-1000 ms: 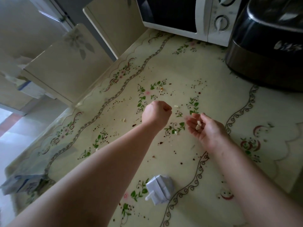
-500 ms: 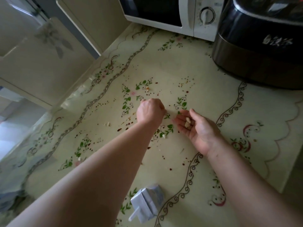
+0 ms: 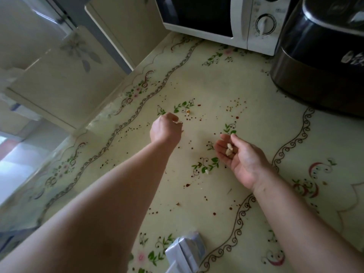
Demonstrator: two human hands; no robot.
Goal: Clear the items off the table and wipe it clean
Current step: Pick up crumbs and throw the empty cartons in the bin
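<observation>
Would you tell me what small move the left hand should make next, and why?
Probably bring the left hand over the cupped right hand and drop the scrap it seems to pinch onto the pale scraps lying there; more bits lie on the table.

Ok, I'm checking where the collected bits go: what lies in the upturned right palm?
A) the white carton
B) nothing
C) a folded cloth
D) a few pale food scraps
D: a few pale food scraps lie in the cupped palm of the right hand, while the left hand pinches another scrap.
</observation>
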